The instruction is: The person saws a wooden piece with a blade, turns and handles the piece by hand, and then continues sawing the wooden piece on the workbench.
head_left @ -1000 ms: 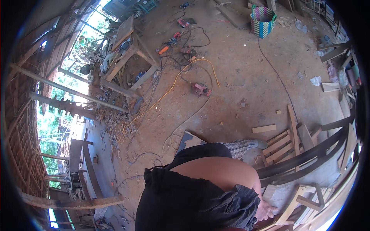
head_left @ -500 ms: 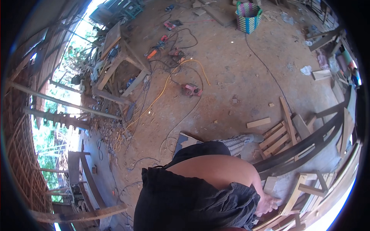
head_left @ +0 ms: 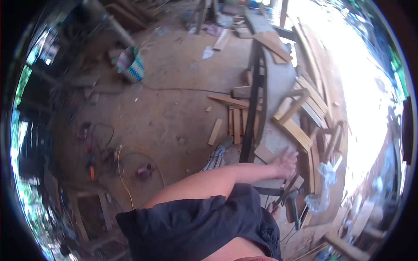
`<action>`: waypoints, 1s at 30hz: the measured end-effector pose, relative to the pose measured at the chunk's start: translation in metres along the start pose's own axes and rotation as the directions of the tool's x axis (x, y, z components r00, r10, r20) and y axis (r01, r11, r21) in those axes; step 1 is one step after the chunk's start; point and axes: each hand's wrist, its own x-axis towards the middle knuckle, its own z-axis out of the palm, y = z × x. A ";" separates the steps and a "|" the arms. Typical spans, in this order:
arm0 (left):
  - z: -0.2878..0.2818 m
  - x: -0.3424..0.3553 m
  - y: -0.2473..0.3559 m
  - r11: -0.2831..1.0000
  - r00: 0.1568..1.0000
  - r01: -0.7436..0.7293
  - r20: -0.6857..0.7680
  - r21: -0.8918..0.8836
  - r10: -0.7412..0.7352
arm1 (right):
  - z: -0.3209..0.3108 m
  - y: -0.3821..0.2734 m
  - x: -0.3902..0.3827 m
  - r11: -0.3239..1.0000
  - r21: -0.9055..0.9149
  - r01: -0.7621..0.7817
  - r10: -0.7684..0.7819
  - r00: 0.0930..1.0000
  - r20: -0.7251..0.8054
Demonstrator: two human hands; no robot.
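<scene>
My bare left forearm reaches across to the right. My left hand [head_left: 285, 163] is over the work surface beside the wooden pieces, its fingers stretched and somewhat apart, slightly blurred. Beneath it my right hand [head_left: 274, 210] shows only in part past the dark cloth of my clothing. Its fingers are closed round what looks like a hammer [head_left: 296, 211], dark and with a grey-green part hanging down. Close to both hands lies a small wooden block [head_left: 297, 182]. A flat wood offcut [head_left: 264, 153] rests just beyond my left hand.
Wooden frame pieces [head_left: 296, 132] and a clear plastic bag [head_left: 324, 187] lie to the right. A long dark curved timber [head_left: 251, 117] runs away from me. Slats [head_left: 237, 124] lie on the floor. Farther left are a woven basket [head_left: 130, 65], a power tool [head_left: 145, 170] and a yellow cord [head_left: 122, 174].
My view has swung to the right, so the basket and floor tools now appear farther left. My left hand shows more fully, and my right hand with the hammer has come into view.
</scene>
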 end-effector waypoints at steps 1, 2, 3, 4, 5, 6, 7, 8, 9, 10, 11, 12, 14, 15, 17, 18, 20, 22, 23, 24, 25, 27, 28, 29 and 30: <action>-0.011 0.002 0.002 1.000 1.000 0.005 0.027 -0.016 -0.004 | -0.009 0.020 -0.001 0.998 -0.017 -0.065 0.066 0.996 0.054; -0.016 -0.004 -0.004 0.998 0.997 0.061 0.052 -0.019 -0.060 | 0.003 -0.013 -0.005 0.993 0.113 -0.026 0.015 0.995 0.099; -0.015 -0.006 -0.005 0.997 0.997 0.071 0.019 -0.023 -0.071 | 0.004 -0.022 -0.007 1.000 0.026 -0.007 0.005 0.996 0.093; -0.013 -0.005 -0.007 0.996 0.997 0.082 -0.015 -0.027 -0.082 | 0.005 -0.028 -0.009 0.998 -0.060 0.007 -0.002 0.996 0.089; -0.012 -0.002 -0.007 0.999 1.000 0.019 0.000 -0.027 -0.019 | 0.007 -0.035 -0.012 0.999 -0.043 -0.012 0.013 1.000 0.028; -0.011 0.001 -0.005 0.999 1.000 0.025 -0.006 -0.022 -0.025 | 0.010 -0.042 -0.015 0.984 -0.177 0.000 0.001 1.000 0.008; -0.009 0.003 -0.004 0.999 0.999 0.040 -0.010 -0.015 -0.040 | 0.012 -0.051 -0.017 0.951 -0.308 0.006 -0.006 1.000 0.001; -0.007 0.005 -0.002 1.000 1.000 0.006 0.002 -0.012 -0.006 | 0.012 -0.062 -0.019 0.955 -0.295 -0.015 0.006 1.000 -0.031; -0.005 0.006 -0.003 1.000 1.000 0.012 -0.008 -0.018 -0.012 | 0.010 -0.078 -0.022 0.927 -0.374 -0.006 -0.007 0.999 -0.033; -0.004 0.005 -0.002 0.999 1.000 0.019 -0.018 -0.028 -0.020 | 0.009 -0.088 -0.024 0.891 -0.453 0.000 -0.017 0.999 -0.034; -0.003 0.005 -0.003 0.999 0.999 0.025 -0.024 -0.035 -0.026 | 0.010 -0.091 -0.024 0.858 -0.512 -0.034 0.021 0.999 -0.030; -0.004 0.005 -0.001 0.999 1.000 0.004 -0.013 -0.034 -0.005 | 0.010 -0.093 -0.024 0.862 -0.504 -0.053 0.033 0.998 -0.050; -0.005 0.001 0.000 0.999 0.999 0.010 -0.038 -0.031 -0.011 | 0.008 -0.100 -0.028 0.838 -0.542 -0.060 0.040 0.998 -0.049; -0.005 0.002 -0.002 1.000 0.999 0.011 -0.041 -0.024 -0.012 | 0.008 -0.102 -0.029 0.842 -0.535 -0.067 0.041 0.997 -0.061; -0.003 -0.002 -0.001 1.000 0.999 0.000 -0.044 -0.010 0.000 | 0.007 -0.105 -0.032 0.870 -0.491 -0.054 0.028 0.998 -0.061; -0.001 -0.005 -0.001 1.000 0.999 0.000 -0.048 -0.002 0.000 | 0.007 -0.103 -0.036 0.872 -0.485 -0.064 0.033 0.997 -0.072; -0.005 -0.002 0.001 1.000 1.000 -0.007 -0.023 0.006 0.007 | 0.006 -0.101 -0.040 0.984 -0.177 0.024 -0.055 0.984 -0.171; -0.002 -0.004 0.003 1.000 1.000 -0.004 -0.006 0.013 0.004 | 0.005 -0.104 -0.039 0.978 -0.199 0.068 -0.112 0.969 -0.218; -0.001 0.000 -0.001 1.000 1.000 -0.007 -0.013 0.014 0.007 | 0.003 -0.107 -0.035 0.966 -0.229 0.122 -0.179 0.952 -0.249; -0.001 0.002 -0.002 0.999 0.999 -0.023 -0.030 -0.023 0.022 | 0.001 -0.110 -0.032 0.963 -0.249 0.100 -0.162 0.957 -0.240; -0.002 0.002 -0.004 0.999 0.998 -0.037 -0.043 -0.038 0.036 | 0.000 -0.114 -0.031 0.965 -0.259 0.045 -0.109 0.965 -0.240; -0.007 0.005 -0.009 0.999 0.998 -0.037 -0.052 -0.027 0.035 | -0.001 -0.113 -0.025 0.953 -0.290 0.088 -0.157 0.961 -0.226; -0.006 0.006 -0.011 0.999 0.998 -0.033 -0.051 -0.020 0.032 | -0.001 -0.117 -0.023 0.957 -0.271 0.099 -0.163 0.960 -0.226; -0.006 0.007 -0.012 1.000 0.998 -0.027 -0.058 -0.006 0.026 | -0.001 -0.121 -0.021 0.961 -0.250 0.121 -0.179 0.958 -0.223; -0.006 0.007 -0.010 0.998 0.998 -0.054 -0.035 -0.013 0.054 | 0.000 -0.115 -0.018 0.965 -0.244 0.091 -0.153 0.956 -0.249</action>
